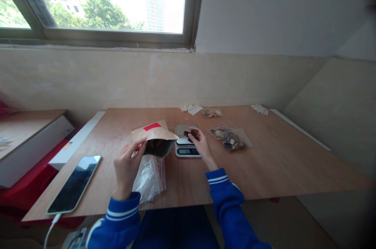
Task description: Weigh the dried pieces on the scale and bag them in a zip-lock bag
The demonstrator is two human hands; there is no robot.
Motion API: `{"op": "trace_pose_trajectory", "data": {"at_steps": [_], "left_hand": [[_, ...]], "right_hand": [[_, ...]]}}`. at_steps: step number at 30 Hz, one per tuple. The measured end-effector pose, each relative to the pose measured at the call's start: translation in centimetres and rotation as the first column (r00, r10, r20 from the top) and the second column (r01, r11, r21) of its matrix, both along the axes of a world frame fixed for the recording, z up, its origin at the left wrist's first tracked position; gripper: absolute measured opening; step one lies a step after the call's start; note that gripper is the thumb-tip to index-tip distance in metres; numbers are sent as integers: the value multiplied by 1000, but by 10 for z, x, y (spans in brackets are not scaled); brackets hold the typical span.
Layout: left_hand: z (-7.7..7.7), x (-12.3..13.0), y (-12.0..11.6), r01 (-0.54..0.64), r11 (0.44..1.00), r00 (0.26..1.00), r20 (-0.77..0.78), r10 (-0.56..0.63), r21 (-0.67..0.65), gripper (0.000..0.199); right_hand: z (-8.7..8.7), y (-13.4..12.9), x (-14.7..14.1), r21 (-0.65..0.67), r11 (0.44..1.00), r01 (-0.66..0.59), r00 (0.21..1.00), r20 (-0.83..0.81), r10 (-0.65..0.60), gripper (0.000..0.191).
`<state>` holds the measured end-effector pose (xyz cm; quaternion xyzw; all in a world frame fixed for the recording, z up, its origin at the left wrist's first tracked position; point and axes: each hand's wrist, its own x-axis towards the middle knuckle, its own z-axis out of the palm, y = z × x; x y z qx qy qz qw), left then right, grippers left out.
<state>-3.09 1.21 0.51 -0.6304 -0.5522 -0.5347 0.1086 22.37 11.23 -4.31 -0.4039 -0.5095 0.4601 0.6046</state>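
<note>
My left hand [129,162] is closed on the near edge of a brown kraft paper pouch [160,133] with a red label. The pouch's mouth gapes toward me, showing a dark lining and brownish contents. Over the plate of a small digital scale [179,139], my right hand [199,141] pinches a dark brown, dried-looking slice [191,134]; whether the slice touches the plate, I cannot tell. The scale's display faces me, its digits too small to read. Clear zip bags [149,178] lie under and in front of the pouch.
Right of the scale lie filled zip bags [233,139]. Farther back are a bag of pale pieces [212,113] and white paper scraps [194,109]. A charging phone [76,184] lies at the left table edge; crumpled tissue [259,109] sits at the back right.
</note>
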Motion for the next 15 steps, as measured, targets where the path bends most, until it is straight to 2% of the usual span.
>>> {"op": "trace_pose_trajectory", "data": {"at_steps": [5,8,12,15], "left_hand": [[1,-1,-1,2,1000,999,-44,-2,9,18],[1,-2,-2,12,1000,998,-65,-11,16,18],[1,-3,-4,16,999,997,-82,-14,29,17],[0,-2,-5,26,999,995,-93,-22,37,16]], "right_hand": [[-10,30,-6,189,980,-54,959,285,-3,19],[-18,34,-6,249,967,-47,905,420,-65,18],[-24,36,-3,280,960,-25,882,459,-111,22],[-22,39,-2,292,956,-15,891,437,-120,20]]}}
